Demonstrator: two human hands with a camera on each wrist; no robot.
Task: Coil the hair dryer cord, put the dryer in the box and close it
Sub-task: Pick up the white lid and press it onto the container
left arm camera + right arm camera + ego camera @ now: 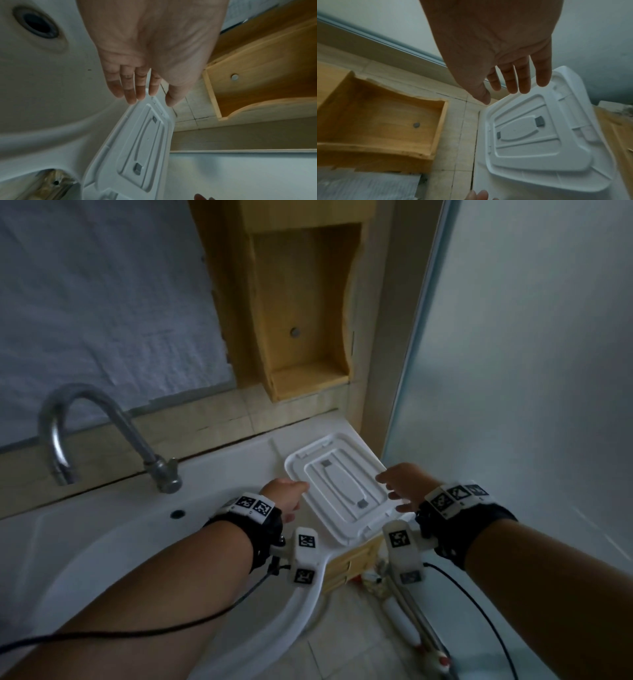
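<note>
Open hands (342, 494) flanking box (342, 491)

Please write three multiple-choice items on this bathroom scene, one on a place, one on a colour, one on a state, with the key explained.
1. Where does the box sit?
A. in the sink bowl
B. on the counter to the right of the sink
C. inside the wooden shelf

2. What colour is the box's lid?
A. white
B. black
C. red

3. How are the two hands?
A. both clenched round the faucet
B. left hand and right hand open, one at each side of the box, fingers relaxed
C. one holding a towel

Key:
1 B, the head view shows it on the white counter, right of the basin.
2 A, every view shows a white moulded lid.
3 B, both wrist views show straight, loose fingers grasping nothing.
</note>
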